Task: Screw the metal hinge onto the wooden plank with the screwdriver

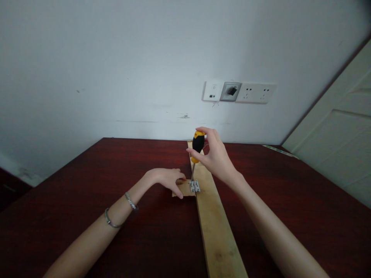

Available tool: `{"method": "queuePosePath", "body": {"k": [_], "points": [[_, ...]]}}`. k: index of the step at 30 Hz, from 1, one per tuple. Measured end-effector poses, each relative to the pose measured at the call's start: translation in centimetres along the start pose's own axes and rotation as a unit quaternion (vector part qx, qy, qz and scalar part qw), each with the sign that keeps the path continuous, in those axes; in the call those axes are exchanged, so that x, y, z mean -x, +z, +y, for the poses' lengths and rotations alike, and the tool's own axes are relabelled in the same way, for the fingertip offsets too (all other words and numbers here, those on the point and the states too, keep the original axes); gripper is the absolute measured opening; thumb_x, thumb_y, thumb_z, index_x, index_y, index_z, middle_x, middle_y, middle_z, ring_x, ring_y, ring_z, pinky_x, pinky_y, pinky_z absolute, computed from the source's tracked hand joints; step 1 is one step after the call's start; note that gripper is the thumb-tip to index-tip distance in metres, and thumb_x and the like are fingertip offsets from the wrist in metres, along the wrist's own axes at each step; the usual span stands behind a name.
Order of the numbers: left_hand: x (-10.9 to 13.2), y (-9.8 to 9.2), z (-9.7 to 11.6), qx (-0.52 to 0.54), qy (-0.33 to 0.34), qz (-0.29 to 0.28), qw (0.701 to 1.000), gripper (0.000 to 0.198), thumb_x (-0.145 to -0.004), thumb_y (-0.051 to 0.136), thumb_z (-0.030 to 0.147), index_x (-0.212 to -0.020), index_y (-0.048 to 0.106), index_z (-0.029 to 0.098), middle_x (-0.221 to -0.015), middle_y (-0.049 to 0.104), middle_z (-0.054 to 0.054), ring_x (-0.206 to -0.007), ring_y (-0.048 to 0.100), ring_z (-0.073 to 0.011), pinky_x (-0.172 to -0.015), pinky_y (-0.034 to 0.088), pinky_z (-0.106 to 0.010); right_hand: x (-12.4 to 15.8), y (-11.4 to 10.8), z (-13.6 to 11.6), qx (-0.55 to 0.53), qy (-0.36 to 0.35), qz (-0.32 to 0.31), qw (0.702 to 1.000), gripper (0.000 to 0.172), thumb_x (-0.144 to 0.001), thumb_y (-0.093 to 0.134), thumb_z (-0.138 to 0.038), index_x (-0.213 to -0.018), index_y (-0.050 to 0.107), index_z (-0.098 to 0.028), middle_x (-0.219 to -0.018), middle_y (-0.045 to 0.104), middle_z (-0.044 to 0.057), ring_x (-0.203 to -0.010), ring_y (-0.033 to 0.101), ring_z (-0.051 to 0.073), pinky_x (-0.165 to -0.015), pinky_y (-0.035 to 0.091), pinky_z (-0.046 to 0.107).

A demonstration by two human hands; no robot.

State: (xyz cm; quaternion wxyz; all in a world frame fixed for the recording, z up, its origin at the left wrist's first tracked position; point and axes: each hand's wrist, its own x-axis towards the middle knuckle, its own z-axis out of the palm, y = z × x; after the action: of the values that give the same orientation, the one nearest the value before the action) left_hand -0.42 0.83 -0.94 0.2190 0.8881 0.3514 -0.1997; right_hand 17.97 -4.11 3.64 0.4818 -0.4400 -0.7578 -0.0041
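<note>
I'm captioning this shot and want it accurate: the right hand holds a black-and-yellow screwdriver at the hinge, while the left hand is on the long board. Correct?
Not quite: in the head view, the left hand is on the small flat piece beside the long board, not on the board itself.

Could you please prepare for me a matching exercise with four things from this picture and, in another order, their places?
Things:
1. yellow-and-black screwdriver
2. small silver-coloured metal hinge
3. long, pale wooden board
4. small, flat tan piece

Places:
A. running down to the picture's bottom edge
B. touched by the left hand
C. held in the right hand
D. at the tool's tip

Right pairs: 1-C, 2-D, 3-A, 4-B
</note>
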Motion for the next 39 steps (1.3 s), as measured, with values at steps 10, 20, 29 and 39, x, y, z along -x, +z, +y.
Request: {"method": "queuePosePath", "body": {"k": [10, 20, 29, 39], "points": [[0.10, -0.04, 0.04, 0.000, 0.006, 0.004, 1.000, 0.086, -0.061, 0.065, 0.070, -0.132, 0.051, 0.022, -0.125, 0.053, -0.010, -0.105, 0.055, -0.0249, -0.092, 0.046, -0.032, -0.24, -0.54, 0.39, -0.004, -0.003, -0.002, 1.000, 0.048, -0.081, 0.061, -0.019, -0.126, 0.046, -0.023, -0.122, 0.059, 0.009, -0.096, 0.061, 0.023, -0.086, 0.052, 0.042], [0.10, -0.10, 0.01, 0.003, 0.004, 0.001, 1.000, 0.086, -0.061, 0.065, 0.071, -0.131, 0.051, 0.023, -0.122, 0.053, -0.010, -0.101, 0.055, -0.0241, -0.087, 0.047, -0.031, -0.06, -0.44, -0.02, 0.054, 0.024, -0.008, 0.998, 0.049, -0.083, 0.063, -0.040, -0.129, 0.052, -0.025, -0.105, 0.057, 0.009, -0.077, 0.059, 0.021, -0.071, 0.055, 0.040], [-0.11, 0.05, -0.18, 0.003, 0.020, 0.001, 1.000, 0.083, -0.062, 0.065, 0.071, -0.127, 0.054, 0.021, -0.120, 0.053, -0.011, -0.101, 0.054, -0.0244, -0.091, 0.046, -0.033, -0.11, -0.25, 0.33, -0.006, 0.036, 0.007, 0.999, 0.046, -0.082, 0.059, -0.025, -0.127, 0.047, -0.023, -0.118, 0.063, 0.009, -0.088, 0.064, 0.022, -0.084, 0.052, 0.043], [0.20, -0.23, 0.26, 0.004, 0.007, -0.003, 1.000, 0.080, -0.063, 0.065, 0.068, -0.127, 0.053, 0.022, -0.120, 0.053, -0.010, -0.101, 0.054, -0.0240, -0.091, 0.046, -0.033, -0.17, -0.27, 0.10, 0.006, 0.025, 0.029, 0.999, 0.037, -0.082, 0.064, -0.029, -0.117, 0.052, -0.023, -0.112, 0.064, 0.008, -0.083, 0.063, 0.021, -0.075, 0.053, 0.038]]}}
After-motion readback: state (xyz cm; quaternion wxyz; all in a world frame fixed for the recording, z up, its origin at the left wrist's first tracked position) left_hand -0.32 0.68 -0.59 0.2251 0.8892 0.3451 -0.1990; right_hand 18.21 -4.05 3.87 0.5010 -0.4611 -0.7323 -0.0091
